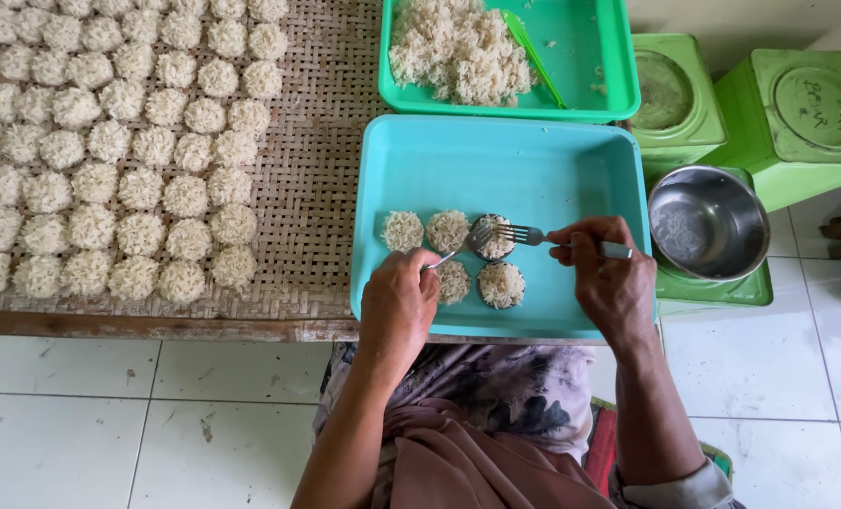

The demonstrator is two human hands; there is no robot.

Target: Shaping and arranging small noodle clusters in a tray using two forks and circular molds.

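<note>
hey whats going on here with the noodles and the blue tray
A person is shaping small round noodle cakes in a turquoise tray. The right hand holds a fork with its tines on a noodle-filled round mould; the left hand holds a second utensil beside another cake. Five rounds sit in the tray. Many finished cakes lie in rows on a woven mat, and loose noodles fill a green tray behind.

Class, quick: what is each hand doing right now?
Left hand: closed on a thin metal utensil.
Right hand: closed on a fork, tines over a noodle round.
</note>
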